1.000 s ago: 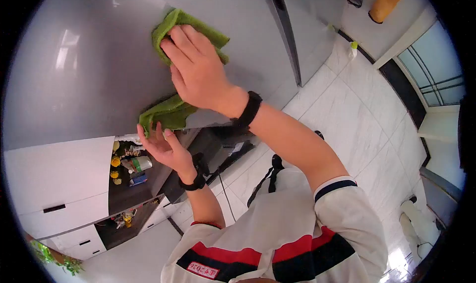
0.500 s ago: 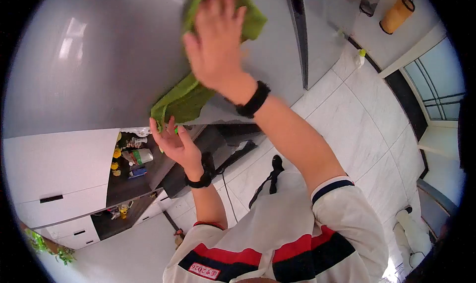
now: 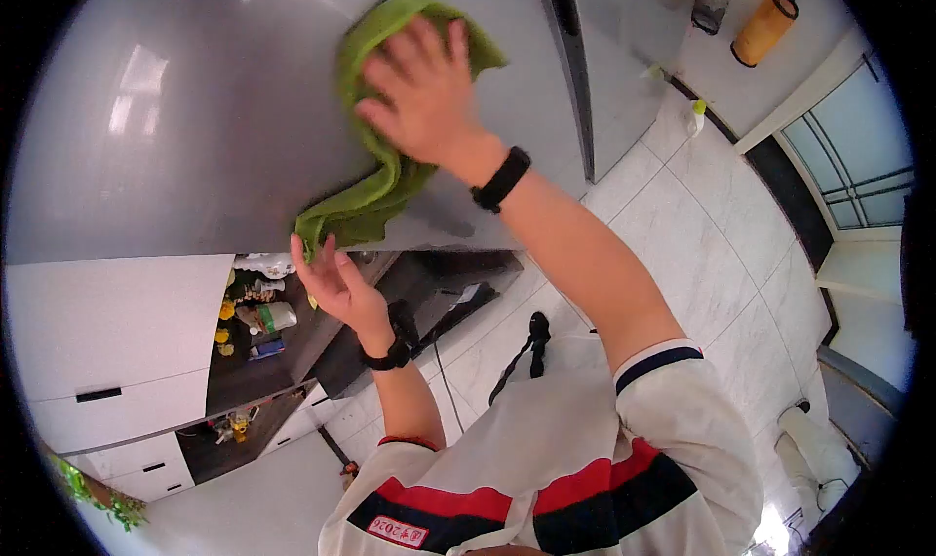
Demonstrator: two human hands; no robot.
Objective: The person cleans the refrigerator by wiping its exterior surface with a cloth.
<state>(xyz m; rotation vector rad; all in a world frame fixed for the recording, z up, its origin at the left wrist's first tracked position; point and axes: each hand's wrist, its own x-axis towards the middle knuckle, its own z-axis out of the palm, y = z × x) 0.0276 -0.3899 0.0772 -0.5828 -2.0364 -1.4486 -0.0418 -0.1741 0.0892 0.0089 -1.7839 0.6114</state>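
A green cloth (image 3: pixel 366 200) lies against a large grey glossy panel (image 3: pixel 224 147), its upper part bunched and its lower end trailing down to the left. My right hand (image 3: pixel 419 93) presses flat on the upper part, palm to the cloth, fingers spread and slightly blurred. At the panel's lower edge, my left hand (image 3: pixel 341 288) has the cloth's lower end at its fingertips, with the palm partly turned up. The exact grip there is partly hidden by the fingers. Both wrists wear black bands.
White cabinets (image 3: pixel 107 322) and an open dark shelf (image 3: pixel 244 385) holding several small items are at the lower left. A dark vertical handle strip (image 3: pixel 570 59) runs down the panel. Right of it are a tiled floor (image 3: pixel 702 225), a yellow cylinder (image 3: pixel 765 30) and a glass-paned door (image 3: pixel 858 156).
Over the last second my right hand has moved up and right with the upper cloth, then slightly back down and left. The cloth is more stretched out; my left hand stays at its lower end.
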